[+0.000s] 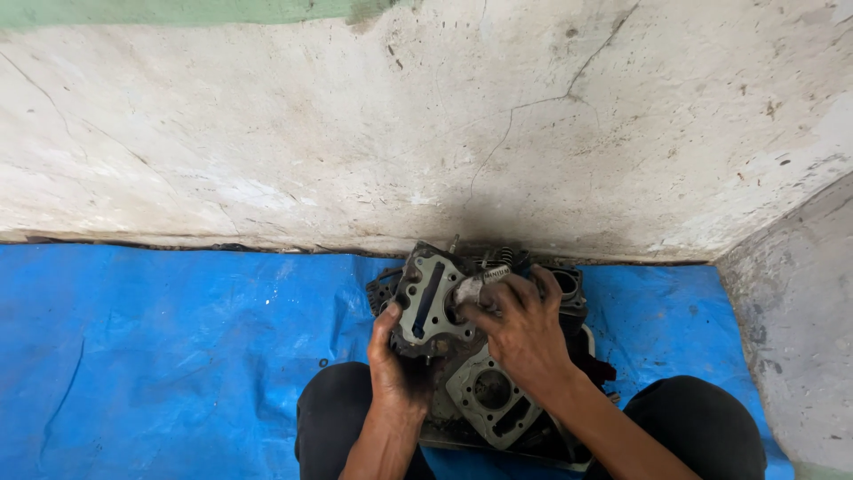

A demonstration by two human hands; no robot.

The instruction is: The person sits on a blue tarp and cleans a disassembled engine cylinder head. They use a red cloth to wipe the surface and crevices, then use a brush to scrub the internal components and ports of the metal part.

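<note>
Fingers [389,322] of our left hand [395,364] clamp the grey cylinder head [426,302], raised just above the engine block [493,396] on the blue tarp [160,356], while our right hand [524,333] pinches a small metal piece [471,286] against its face; steadying the head should help.

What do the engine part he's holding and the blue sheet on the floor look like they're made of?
Engine part: likely cast metal, perhaps aluminium; dull grey machined face, grimy dark edges. Blue sheet: looks like a woven plastic tarpaulin; slight sheen, soft wrinkles. Both hands, left hand and right hand, grip the part.
</note>
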